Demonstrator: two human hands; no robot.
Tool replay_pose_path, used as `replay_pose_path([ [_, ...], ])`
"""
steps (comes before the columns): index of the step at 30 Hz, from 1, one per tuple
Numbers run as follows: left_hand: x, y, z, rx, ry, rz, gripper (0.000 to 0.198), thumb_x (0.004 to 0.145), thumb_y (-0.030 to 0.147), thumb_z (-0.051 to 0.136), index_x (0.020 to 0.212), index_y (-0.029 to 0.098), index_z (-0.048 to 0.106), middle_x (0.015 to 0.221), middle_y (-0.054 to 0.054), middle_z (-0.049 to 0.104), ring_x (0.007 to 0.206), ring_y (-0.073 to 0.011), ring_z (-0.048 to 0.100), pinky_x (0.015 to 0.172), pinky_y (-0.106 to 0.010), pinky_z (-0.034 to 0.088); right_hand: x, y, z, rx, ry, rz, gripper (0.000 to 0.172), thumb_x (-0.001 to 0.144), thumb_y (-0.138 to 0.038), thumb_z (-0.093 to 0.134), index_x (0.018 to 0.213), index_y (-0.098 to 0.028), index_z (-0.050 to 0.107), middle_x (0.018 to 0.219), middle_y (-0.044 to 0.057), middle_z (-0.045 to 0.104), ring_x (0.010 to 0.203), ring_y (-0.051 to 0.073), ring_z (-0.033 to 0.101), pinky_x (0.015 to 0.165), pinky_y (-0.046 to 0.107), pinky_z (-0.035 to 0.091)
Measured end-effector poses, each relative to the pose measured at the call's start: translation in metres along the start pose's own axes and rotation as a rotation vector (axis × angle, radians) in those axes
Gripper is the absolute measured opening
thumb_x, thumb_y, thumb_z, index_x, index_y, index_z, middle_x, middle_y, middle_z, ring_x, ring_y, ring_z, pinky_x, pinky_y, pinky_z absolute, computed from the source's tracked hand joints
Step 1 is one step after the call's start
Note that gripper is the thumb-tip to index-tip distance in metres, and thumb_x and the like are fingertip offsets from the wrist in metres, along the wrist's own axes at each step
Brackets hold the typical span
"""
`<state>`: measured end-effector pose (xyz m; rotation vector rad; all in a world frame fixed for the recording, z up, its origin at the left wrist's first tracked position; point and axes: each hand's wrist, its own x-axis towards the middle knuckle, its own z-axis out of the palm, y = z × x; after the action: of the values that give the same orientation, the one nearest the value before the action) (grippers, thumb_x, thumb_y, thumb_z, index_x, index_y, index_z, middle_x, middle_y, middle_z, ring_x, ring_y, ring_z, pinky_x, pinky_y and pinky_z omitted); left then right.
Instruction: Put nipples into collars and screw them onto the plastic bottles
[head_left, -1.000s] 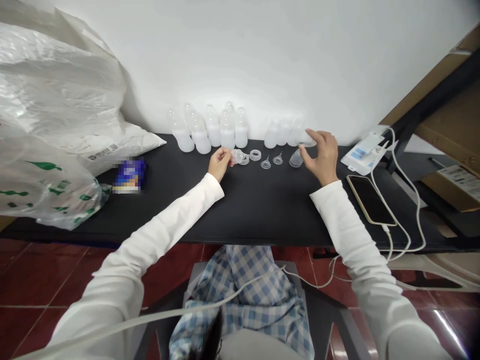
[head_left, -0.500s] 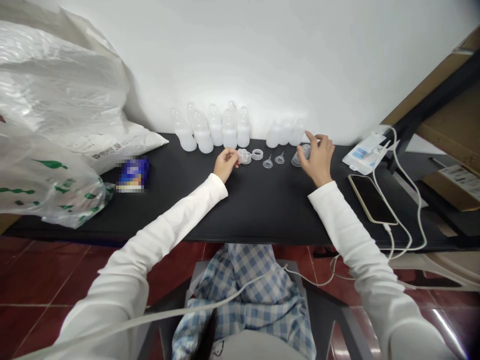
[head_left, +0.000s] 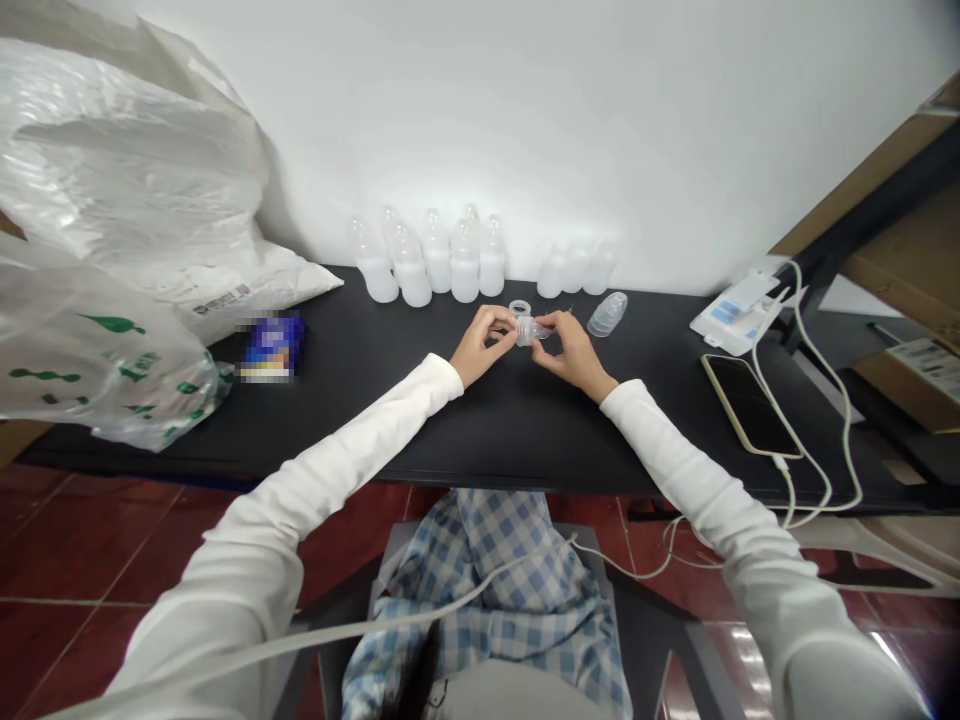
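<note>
My left hand (head_left: 480,345) and my right hand (head_left: 571,352) meet at the middle of the black table, with fingertips on both sides of a small clear silicone bottle teat (head_left: 531,330). Both hands pinch it, and its exact shape is partly hidden by my fingers. Just beyond them lies a clear plastic collar ring (head_left: 520,307). A clear bottle cap (head_left: 607,315) lies on its side to the right of my right hand. A small clear piece (head_left: 570,310) barely shows behind my right hand.
Several frosted baby bottles (head_left: 439,265) stand in a row along the white wall on the black table (head_left: 360,430). Large plastic bags (head_left: 97,200) lie at the left, with a pixelated packet (head_left: 270,350). At the right are a phone (head_left: 750,405), white cables and a blister pack (head_left: 735,315).
My hands have moved together to the centre, and both now hold the clear teat. The clear cap has been left on the table at the right, and the small teats on the table no longer show.
</note>
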<state>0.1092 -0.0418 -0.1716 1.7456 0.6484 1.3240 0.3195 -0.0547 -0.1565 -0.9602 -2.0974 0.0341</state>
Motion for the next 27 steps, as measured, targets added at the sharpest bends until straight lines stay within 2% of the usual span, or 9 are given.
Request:
replay_pose_path([
  [2, -0.001, -0.001, 0.000, -0.077, -0.057, -0.029, 0.045, 0.088, 0.059, 0.068, 0.112, 0.024, 0.053, 0.129, -0.010, 0.062, 0.105, -0.0171, 0.069, 0.089, -0.032, 0.057, 0.000, -0.003, 0.002, 0.074, 0.035, 0.040, 0.013, 0.085, -0.029, 0.062, 0.095, -0.024, 0.056, 0.086, 0.004, 0.064, 0.079, 0.021, 0.060, 0.075, 0.037, 0.053],
  [4, -0.001, -0.002, 0.000, -0.135, -0.125, -0.068, 0.050, 0.089, 0.060, 0.067, 0.121, 0.026, 0.049, 0.132, -0.010, 0.063, 0.106, -0.0180, 0.069, 0.093, -0.036, 0.057, 0.000, -0.007, 0.003, 0.147, 0.065, 0.093, 0.013, 0.082, -0.029, 0.063, 0.087, -0.025, 0.052, 0.080, 0.001, 0.061, 0.072, 0.017, 0.056, 0.070, 0.034, 0.052],
  [7, -0.001, -0.002, 0.000, -0.120, -0.197, -0.099, 0.056, 0.087, 0.058, 0.070, 0.128, 0.028, 0.049, 0.140, -0.012, 0.060, 0.111, -0.0204, 0.068, 0.097, -0.038, 0.055, 0.002, -0.012, 0.003, 0.253, 0.114, 0.194, 0.015, 0.079, -0.028, 0.064, 0.084, -0.025, 0.050, 0.074, -0.003, 0.056, 0.065, 0.014, 0.052, 0.065, 0.031, 0.048],
  [10, 0.000, 0.000, 0.000, -0.069, -0.199, -0.107, 0.056, 0.086, 0.056, 0.072, 0.130, 0.027, 0.052, 0.144, -0.013, 0.058, 0.112, -0.0208, 0.067, 0.099, -0.039, 0.053, 0.003, -0.014, 0.000, 0.366, 0.136, 0.272, 0.015, 0.078, -0.027, 0.064, 0.083, -0.024, 0.051, 0.069, -0.005, 0.052, 0.061, 0.012, 0.049, 0.060, 0.028, 0.044],
  [14, 0.001, 0.000, 0.001, -0.056, -0.167, -0.105, 0.055, 0.082, 0.057, 0.076, 0.121, 0.024, 0.055, 0.128, -0.011, 0.064, 0.100, -0.0176, 0.068, 0.089, -0.035, 0.054, 0.004, -0.015, -0.002, 0.462, 0.108, 0.309, 0.016, 0.080, -0.031, 0.065, 0.079, -0.024, 0.051, 0.068, -0.005, 0.052, 0.060, 0.011, 0.046, 0.056, 0.026, 0.039],
  [18, 0.003, -0.007, 0.006, -0.133, -0.128, -0.096, 0.053, 0.081, 0.060, 0.074, 0.110, 0.022, 0.053, 0.096, -0.002, 0.064, 0.079, -0.0124, 0.064, 0.074, -0.029, 0.053, 0.005, -0.021, 0.002, 0.495, 0.049, 0.294, 0.022, 0.083, -0.039, 0.067, 0.079, -0.024, 0.051, 0.073, -0.003, 0.056, 0.064, 0.012, 0.051, 0.060, 0.028, 0.043],
  [23, 0.003, -0.015, 0.008, -0.205, -0.037, -0.182, 0.045, 0.086, 0.064, 0.065, 0.092, 0.022, 0.051, 0.072, 0.005, 0.058, 0.055, -0.0087, 0.056, 0.057, -0.025, 0.049, 0.004, -0.018, -0.003, 0.345, -0.036, 0.210, 0.017, 0.086, -0.037, 0.065, 0.082, -0.024, 0.055, 0.074, -0.002, 0.059, 0.065, 0.014, 0.054, 0.063, 0.030, 0.048],
  [25, 0.006, -0.016, 0.001, -0.203, 0.036, -0.209, 0.046, 0.090, 0.067, 0.057, 0.087, 0.021, 0.050, 0.068, 0.003, 0.058, 0.051, -0.0093, 0.055, 0.052, -0.026, 0.048, 0.004, -0.006, -0.014, 0.239, 0.001, 0.205, 0.014, 0.086, -0.036, 0.064, 0.083, -0.024, 0.056, 0.076, 0.000, 0.061, 0.068, 0.015, 0.056, 0.066, 0.031, 0.051],
  [27, 0.013, -0.019, -0.012, -0.200, 0.134, -0.235, 0.047, 0.091, 0.068, 0.055, 0.084, 0.022, 0.049, 0.066, 0.002, 0.060, 0.049, -0.0105, 0.056, 0.050, -0.027, 0.048, 0.002, 0.012, -0.029, 0.118, 0.098, 0.243, 0.012, 0.086, -0.034, 0.063, 0.086, -0.024, 0.056, 0.077, 0.000, 0.061, 0.071, 0.017, 0.058, 0.070, 0.033, 0.052],
])
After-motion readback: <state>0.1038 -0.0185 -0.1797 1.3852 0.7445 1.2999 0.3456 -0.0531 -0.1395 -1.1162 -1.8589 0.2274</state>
